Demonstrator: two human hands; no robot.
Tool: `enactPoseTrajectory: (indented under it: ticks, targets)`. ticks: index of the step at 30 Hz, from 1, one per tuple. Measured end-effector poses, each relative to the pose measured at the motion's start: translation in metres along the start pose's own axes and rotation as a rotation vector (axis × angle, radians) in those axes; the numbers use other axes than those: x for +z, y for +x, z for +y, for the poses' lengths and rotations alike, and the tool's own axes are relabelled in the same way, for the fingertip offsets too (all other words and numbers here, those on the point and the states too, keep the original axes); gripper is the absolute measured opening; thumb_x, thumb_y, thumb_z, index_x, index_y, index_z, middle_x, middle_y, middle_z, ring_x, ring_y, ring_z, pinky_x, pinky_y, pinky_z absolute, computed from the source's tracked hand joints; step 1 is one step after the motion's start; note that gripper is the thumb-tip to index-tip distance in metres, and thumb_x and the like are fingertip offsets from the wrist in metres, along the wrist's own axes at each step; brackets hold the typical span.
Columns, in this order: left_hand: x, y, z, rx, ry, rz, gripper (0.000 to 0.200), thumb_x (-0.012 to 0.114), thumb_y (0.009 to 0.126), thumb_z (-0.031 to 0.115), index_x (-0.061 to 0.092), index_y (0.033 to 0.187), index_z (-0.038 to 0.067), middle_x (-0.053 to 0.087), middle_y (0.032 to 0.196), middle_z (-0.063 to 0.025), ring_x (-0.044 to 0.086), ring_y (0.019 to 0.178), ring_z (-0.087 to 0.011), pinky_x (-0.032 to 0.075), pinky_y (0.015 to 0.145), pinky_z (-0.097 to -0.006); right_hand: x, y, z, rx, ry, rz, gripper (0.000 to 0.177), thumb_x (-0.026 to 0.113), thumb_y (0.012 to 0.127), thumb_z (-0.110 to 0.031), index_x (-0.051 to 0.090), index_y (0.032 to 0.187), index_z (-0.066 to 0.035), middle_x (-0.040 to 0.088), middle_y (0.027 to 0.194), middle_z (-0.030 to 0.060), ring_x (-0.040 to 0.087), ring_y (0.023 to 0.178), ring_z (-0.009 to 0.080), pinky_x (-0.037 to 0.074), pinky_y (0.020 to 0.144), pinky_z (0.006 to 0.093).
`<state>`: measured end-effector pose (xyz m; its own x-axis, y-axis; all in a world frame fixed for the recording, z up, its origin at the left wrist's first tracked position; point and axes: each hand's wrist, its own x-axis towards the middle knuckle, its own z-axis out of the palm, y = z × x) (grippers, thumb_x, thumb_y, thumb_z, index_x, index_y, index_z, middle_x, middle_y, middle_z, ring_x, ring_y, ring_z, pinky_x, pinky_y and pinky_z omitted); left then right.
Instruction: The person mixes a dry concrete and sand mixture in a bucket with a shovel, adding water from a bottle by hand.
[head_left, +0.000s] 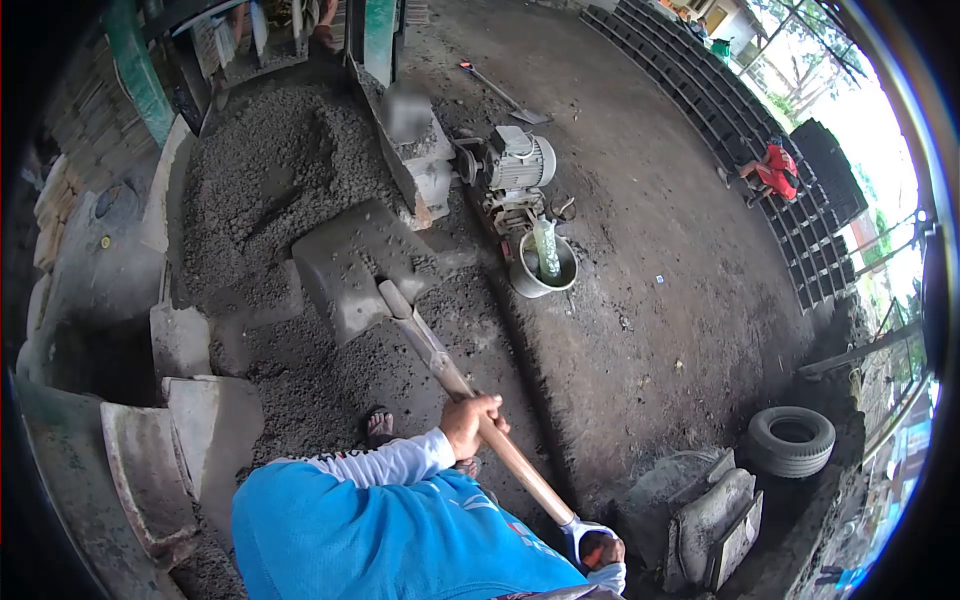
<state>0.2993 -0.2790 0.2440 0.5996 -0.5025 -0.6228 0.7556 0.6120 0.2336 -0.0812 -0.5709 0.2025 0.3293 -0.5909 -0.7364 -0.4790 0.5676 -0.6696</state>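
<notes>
A long shovel (512, 462) slants across the view, its broad grey blade (345, 265) over the edge of a heap of damp grey mix (290, 150). Bits of the mix cling to the blade. My left hand (470, 425) is wrapped round the middle of the wooden shaft. At the lower end, my right hand (603, 551) grips the D-shaped handle, its fingers partly hidden by the handle and sleeve.
An electric motor (520, 160) stands right of the heap, beside a bucket (545, 275) holding a plastic bottle (546, 248). Another shovel (505, 95) lies behind. A tyre (791, 441) rests at right. Someone in red (778, 172) bends by rows of dark blocks (700, 75).
</notes>
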Motion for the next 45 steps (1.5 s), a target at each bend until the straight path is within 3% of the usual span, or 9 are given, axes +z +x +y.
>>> enactPoseTrajectory:
  ticks: [13, 19, 27, 29, 33, 39, 40, 43, 45]
  targets:
    - [-0.008, 0.023, 0.072, 0.014, 0.047, -0.082, 0.016, 0.063, 0.077, 0.009, 0.05, 0.067, 0.008, 0.05, 0.064, -0.0079, 0.055, 0.057, -0.0279, 0.048, 0.07, -0.052, 0.102, -0.048, -0.033, -0.104, 0.075, -0.023, 0.01, 0.057, 0.069, -0.008, 0.06, 0.073, 0.0, 0.057, 0.062, 0.0095, 0.054, 0.049, 0.0198, 0.044, 0.045, 0.0319]
    - [-0.036, 0.098, 0.255, 0.103, 0.222, -0.144, 0.015, 0.061, 0.069, 0.013, 0.049, 0.061, 0.009, 0.047, 0.058, -0.006, 0.052, 0.053, -0.0253, 0.049, 0.062, -0.0487, 0.277, -0.053, -0.009, -0.104, 0.148, -0.038, 0.014, 0.056, 0.068, -0.005, 0.064, 0.079, 0.0, 0.059, 0.065, 0.0089, 0.058, 0.056, 0.0207, 0.046, 0.05, 0.0326]
    - [-0.04, 0.177, 0.491, 0.407, 0.254, -0.122, 0.023, 0.064, 0.076, 0.017, 0.048, 0.061, 0.011, 0.045, 0.05, -0.0046, 0.049, 0.043, -0.0215, 0.047, 0.047, -0.0395, 0.465, -0.103, -0.089, -0.501, -0.02, -0.666, 0.028, 0.066, 0.087, -0.026, 0.059, 0.099, -0.001, 0.063, 0.083, 0.0058, 0.059, 0.074, 0.014, 0.048, 0.069, 0.0311]
    - [0.006, 0.126, 0.482, 0.557, 0.147, -0.015, 0.028, 0.065, 0.079, 0.02, 0.046, 0.06, 0.012, 0.044, 0.049, -0.0036, 0.049, 0.045, -0.0208, 0.045, 0.048, -0.0376, 0.467, -0.114, -0.107, -0.605, 0.095, -0.747, 0.034, 0.067, 0.086, -0.025, 0.057, 0.106, 0.0, 0.064, 0.089, 0.008, 0.06, 0.078, 0.0166, 0.05, 0.072, 0.0319]
    - [0.057, 0.054, 0.396, 0.377, -0.11, -0.174, 0.035, 0.071, 0.082, 0.033, 0.045, 0.07, 0.012, 0.047, 0.057, -0.0021, 0.051, 0.051, -0.0208, 0.047, 0.056, -0.0399, 0.363, -0.148, -0.187, -0.705, 0.341, -0.673, 0.04, 0.069, 0.068, -0.021, 0.056, 0.099, 0.001, 0.061, 0.078, 0.012, 0.063, 0.066, 0.0207, 0.055, 0.056, 0.0343]
    - [0.086, -0.009, 0.25, 0.249, -0.091, -0.617, 0.05, 0.066, 0.082, 0.056, 0.061, 0.075, 0.006, 0.06, 0.079, -0.0102, 0.06, 0.086, -0.0311, 0.044, 0.088, -0.0544, 0.227, -0.164, -0.314, -1.679, -0.422, 0.107, 0.046, 0.068, 0.083, -0.044, 0.059, 0.089, 0.001, 0.055, 0.077, 0.0024, 0.051, 0.068, 0.0114, 0.043, 0.059, 0.0276]
    - [0.092, -0.014, 0.226, 0.27, -0.109, -0.574, 0.051, 0.064, 0.082, 0.058, 0.062, 0.077, 0.007, 0.06, 0.081, -0.0101, 0.059, 0.089, -0.031, 0.043, 0.087, -0.0572, 0.209, -0.156, -0.334, -1.757, -0.339, 0.162, 0.028, 0.065, 0.083, -0.025, 0.061, 0.092, 0.0, 0.059, 0.085, 0.0031, 0.053, 0.079, 0.0127, 0.043, 0.073, 0.0284]
    - [0.099, -0.026, 0.164, 0.36, 0.044, -0.785, 0.052, 0.055, 0.086, 0.063, 0.066, 0.089, 0.013, 0.067, 0.101, -0.015, 0.061, 0.097, -0.0332, 0.045, 0.084, -0.0525, 0.185, -0.156, -0.403, -2.245, -0.037, 0.518, 0.029, 0.06, 0.089, -0.026, 0.064, 0.093, 0.002, 0.062, 0.083, 0.0092, 0.059, 0.071, 0.0193, 0.051, 0.064, 0.0326]
    - [0.106, -0.04, 0.134, 0.44, 0.121, -0.858, 0.056, 0.05, 0.088, 0.064, 0.067, 0.097, 0.011, 0.067, 0.106, -0.016, 0.061, 0.098, -0.0319, 0.047, 0.082, -0.0466, 0.171, -0.179, -0.449, -2.461, 0.04, 0.284, 0.03, 0.059, 0.09, -0.027, 0.065, 0.09, 0.002, 0.064, 0.082, 0.0117, 0.062, 0.073, 0.0211, 0.053, 0.064, 0.0346]
